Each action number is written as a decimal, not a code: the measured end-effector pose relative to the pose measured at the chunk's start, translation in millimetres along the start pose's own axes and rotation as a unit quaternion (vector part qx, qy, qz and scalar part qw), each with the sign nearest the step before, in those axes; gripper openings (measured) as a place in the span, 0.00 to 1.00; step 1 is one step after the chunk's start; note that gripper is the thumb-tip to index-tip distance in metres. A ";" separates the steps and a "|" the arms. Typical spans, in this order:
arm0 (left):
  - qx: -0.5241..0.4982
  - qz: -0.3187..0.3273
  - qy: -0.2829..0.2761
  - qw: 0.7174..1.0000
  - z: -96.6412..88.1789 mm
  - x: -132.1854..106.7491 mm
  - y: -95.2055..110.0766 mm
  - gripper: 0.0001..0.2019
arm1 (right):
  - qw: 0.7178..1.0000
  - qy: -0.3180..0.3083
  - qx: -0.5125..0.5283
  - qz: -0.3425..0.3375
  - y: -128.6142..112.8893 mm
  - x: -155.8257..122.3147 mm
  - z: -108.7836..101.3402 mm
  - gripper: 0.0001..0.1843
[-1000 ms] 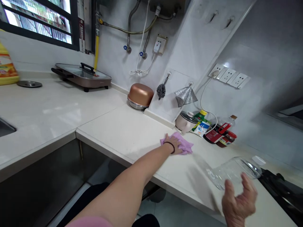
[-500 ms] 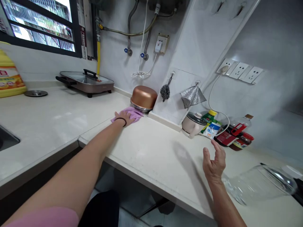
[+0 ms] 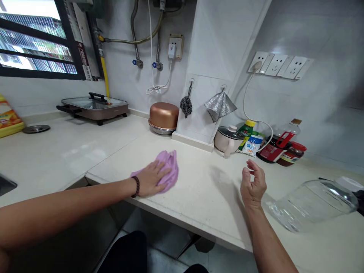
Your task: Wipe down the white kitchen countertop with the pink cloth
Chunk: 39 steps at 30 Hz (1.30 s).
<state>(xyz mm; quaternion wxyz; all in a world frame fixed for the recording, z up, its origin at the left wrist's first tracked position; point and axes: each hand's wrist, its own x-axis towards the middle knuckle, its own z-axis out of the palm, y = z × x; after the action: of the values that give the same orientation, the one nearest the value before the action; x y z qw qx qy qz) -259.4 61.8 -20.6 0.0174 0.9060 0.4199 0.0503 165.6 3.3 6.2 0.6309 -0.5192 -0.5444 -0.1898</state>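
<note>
My left hand [image 3: 150, 178], with a dark bead bracelet at the wrist, lies flat on a crumpled purple cloth [image 3: 170, 167] near the counter's front edge. Its fingers are spread over the cloth and press it against the white countertop [image 3: 196, 189]. The cloth bunches up beyond the fingertips. To the right, my right hand [image 3: 254, 184] hovers above the counter with nothing in it, thumb and loosely curled fingers apart. Closest to it is a large clear plastic bottle [image 3: 309, 204] lying on its side.
A copper-coloured pot [image 3: 164, 115] stands in the corner, with an electric pan [image 3: 96, 110] to its left. Along the right wall are a small lidded pot [image 3: 227, 140], a seasoning bag [image 3: 252, 144] and jars [image 3: 292, 153]. A white cable [image 3: 264, 123] hangs from the sockets.
My left hand has drawn the purple cloth back from beside the copper-coloured pot toward the counter's front edge. The right hand stays near the same spot, its fingers more curled. The view has shifted slightly.
</note>
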 end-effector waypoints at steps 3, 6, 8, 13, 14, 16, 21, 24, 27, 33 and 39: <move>-0.034 0.097 -0.049 0.993 -0.2 19.2 63.6 0.40 | 1.000 0.011 0.006 0.005 -0.9 -0.9 -1.8 0.25; -0.057 0.128 -0.060 0.988 -1.5 66.5 117.0 0.43 | 1.000 0.018 0.002 0.015 3.3 -1.3 -4.4 0.25; -0.061 0.112 -0.057 0.990 -1.1 109.5 143.0 0.44 | 1.000 0.016 -0.004 0.022 8.1 -1.9 -5.2 0.26; -0.063 -0.010 -0.049 0.997 1.3 209.3 178.1 0.48 | 0.999 0.023 -0.021 0.029 21.7 -3.1 -5.6 0.25; -0.064 -0.029 -0.047 0.996 1.8 220.0 182.0 0.49 | 0.999 0.026 -0.023 0.029 23.5 -2.6 -5.9 0.24; -0.065 -0.045 -0.045 0.996 3.9 227.3 189.8 0.50 | 0.999 0.034 -0.028 0.031 25.0 -0.9 -6.9 0.24; -0.068 0.095 -0.047 0.992 24.5 189.8 230.0 0.47 | 0.996 0.080 -0.032 0.038 16.3 4.6 -10.6 0.25; -0.064 0.179 -0.037 0.981 41.0 179.7 266.9 0.50 | 0.994 0.104 -0.022 0.029 8.9 5.8 -13.9 0.24; -0.045 0.158 -0.026 0.986 46.7 203.2 295.7 0.51 | 0.994 0.105 -0.029 0.026 5.0 5.2 -17.8 0.25; -0.083 0.161 0.014 0.983 38.2 278.9 316.6 0.35 | 0.993 0.107 -0.051 0.027 10.8 4.5 -25.6 0.24; -0.076 0.182 -0.032 0.980 39.1 297.7 314.1 0.43 | 0.995 0.068 -0.066 0.026 19.8 4.6 -28.0 0.24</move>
<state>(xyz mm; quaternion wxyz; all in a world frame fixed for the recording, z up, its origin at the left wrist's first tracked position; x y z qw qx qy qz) 174.4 86.0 -13.4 0.0902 0.9645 0.2422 0.0548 196.8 -11.6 5.0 0.6355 -0.5594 -0.4730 -0.2441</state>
